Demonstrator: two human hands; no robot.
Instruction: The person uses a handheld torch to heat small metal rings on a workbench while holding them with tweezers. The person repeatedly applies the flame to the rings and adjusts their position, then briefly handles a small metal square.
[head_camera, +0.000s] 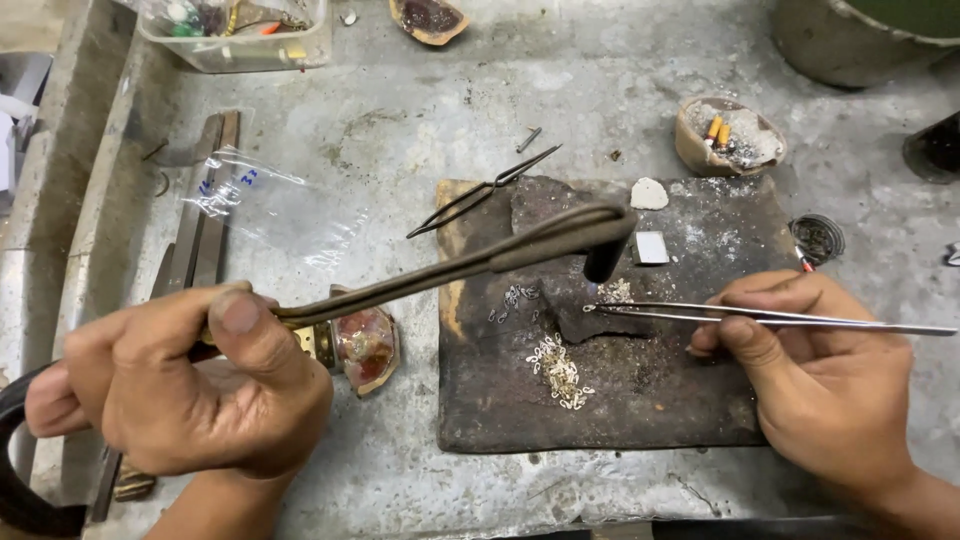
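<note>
While a small silver link (590, 308) sits pinched at the tips of the long steel tweezers (760, 318) over the dark charred soldering block (700, 400), the right hand (825, 375) holds those tweezers nearly level, thumb and fingers closed round their middle, wrist low at the block's right edge. Just above the link hangs the downturned nozzle of a blowtorch (480, 262), its long pipe gripped in the fisted left hand (190, 385), thumb on top. A heap of pale links (560, 370) lies on the block nearby; spare tweezers (480, 192) rest on its upper left corner.
</note>
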